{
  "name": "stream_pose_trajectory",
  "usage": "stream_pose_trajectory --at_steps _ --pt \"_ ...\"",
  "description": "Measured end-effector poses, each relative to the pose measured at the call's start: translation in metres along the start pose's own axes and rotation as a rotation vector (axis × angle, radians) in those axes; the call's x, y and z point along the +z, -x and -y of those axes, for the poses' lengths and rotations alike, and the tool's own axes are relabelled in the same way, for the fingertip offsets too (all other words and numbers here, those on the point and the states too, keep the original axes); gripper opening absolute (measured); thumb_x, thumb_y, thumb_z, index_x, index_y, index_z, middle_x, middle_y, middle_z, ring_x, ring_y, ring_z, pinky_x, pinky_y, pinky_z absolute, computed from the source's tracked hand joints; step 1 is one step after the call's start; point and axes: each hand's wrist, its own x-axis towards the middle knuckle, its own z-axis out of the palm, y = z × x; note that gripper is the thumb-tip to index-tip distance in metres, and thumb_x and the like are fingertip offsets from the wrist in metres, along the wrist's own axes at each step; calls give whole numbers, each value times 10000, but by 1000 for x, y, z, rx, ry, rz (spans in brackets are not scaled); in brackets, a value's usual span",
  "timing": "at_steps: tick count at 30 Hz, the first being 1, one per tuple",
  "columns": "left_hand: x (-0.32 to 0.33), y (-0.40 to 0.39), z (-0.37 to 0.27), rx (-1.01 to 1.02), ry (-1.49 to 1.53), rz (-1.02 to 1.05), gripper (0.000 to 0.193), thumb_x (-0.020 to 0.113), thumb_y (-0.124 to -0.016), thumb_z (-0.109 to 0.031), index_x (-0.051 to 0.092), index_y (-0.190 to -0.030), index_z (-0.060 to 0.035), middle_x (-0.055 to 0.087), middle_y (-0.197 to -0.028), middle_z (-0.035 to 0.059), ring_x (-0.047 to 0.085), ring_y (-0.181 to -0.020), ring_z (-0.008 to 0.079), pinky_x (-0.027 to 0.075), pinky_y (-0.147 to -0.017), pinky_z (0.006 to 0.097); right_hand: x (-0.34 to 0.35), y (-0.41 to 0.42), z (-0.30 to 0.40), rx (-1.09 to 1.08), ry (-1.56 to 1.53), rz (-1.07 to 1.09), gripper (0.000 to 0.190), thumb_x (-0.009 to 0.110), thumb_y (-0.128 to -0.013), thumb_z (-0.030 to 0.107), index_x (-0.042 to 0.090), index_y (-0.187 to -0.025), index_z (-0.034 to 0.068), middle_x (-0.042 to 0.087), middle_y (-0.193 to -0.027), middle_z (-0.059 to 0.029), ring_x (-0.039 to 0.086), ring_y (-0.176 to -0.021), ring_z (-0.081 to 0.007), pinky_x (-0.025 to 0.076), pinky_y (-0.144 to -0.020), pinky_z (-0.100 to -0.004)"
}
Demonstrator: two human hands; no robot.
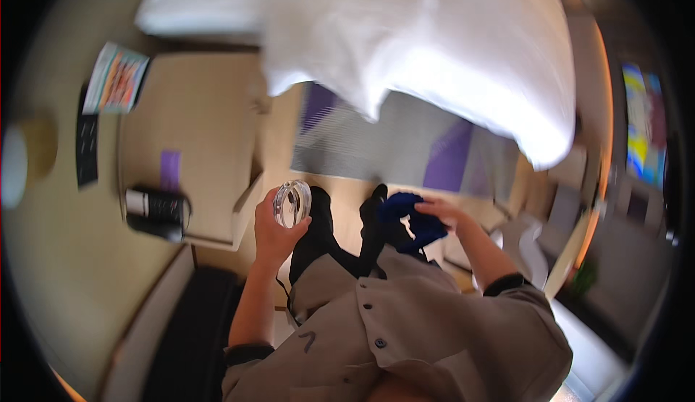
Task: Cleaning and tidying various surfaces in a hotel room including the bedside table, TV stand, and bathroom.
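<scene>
My left hand (pixel 276 237) grips a round clear glass vessel (pixel 280 209), perhaps an ashtray, by its side. Its open face is turned up towards me, and a small dark shape shows through it. A crumpled dark blue cloth (pixel 429 229) hangs from my right hand (pixel 446 213), with the fingers laid over its upper edge. Glass and cloth are apart, one on each side of my legs, above the floor. The fingers behind the cloth are hidden.
Ahead is a bed with a white duvet (pixel 434 33) over a grey and purple rug (pixel 374 136). On the left, a bedside cabinet (pixel 201 114) bears a black telephone (pixel 163 215), a purple card (pixel 170 167) and a printed sign (pixel 117 82). A lit screen (pixel 645 125) is at right.
</scene>
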Motion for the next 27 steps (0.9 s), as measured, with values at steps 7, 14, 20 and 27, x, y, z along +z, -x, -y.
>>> stream_pose_trajectory --at_steps 7,14,20,27 --pt "160 10 -163 -22 388 621 778 779 -658 -106 396 -1324 20 591 -1157 116 593 -952 208 474 -856 325 -113 130 -86 -491 -732 148 484 483 -963 352 512 -1230 -51 623 -1142 -166 627 -1024 -245 494 -943 -363" --pt "391 78 -336 -132 805 1370 842 741 -727 -263 319 -1400 17 447 -1360 214 481 -1225 273 408 -1007 388 -244 239 -191 -869 -989 181 572 413 -982 429 441 -1298 -46 590 -1200 -178 597 -1086 -267 462 -974 -384" --pt "554 116 -457 -240 809 1654 825 752 -746 -329 356 -1382 15 451 -1341 255 500 -1206 272 469 -954 353 -342 296 -242 -759 -882 -465 530 434 -986 428 444 -1350 43 598 -1196 -110 576 -1076 -204 425 -971 -317" --pt "732 143 -584 84 195 2010 746 774 -716 -178 407 -1327 42 518 -1273 155 523 -1073 155 433 -886 277 -490 331 -277 -706 -707 -1357 355 457 -1003 273 524 -1225 5 626 -944 -47 549 -818 -88 480 -756 -253"
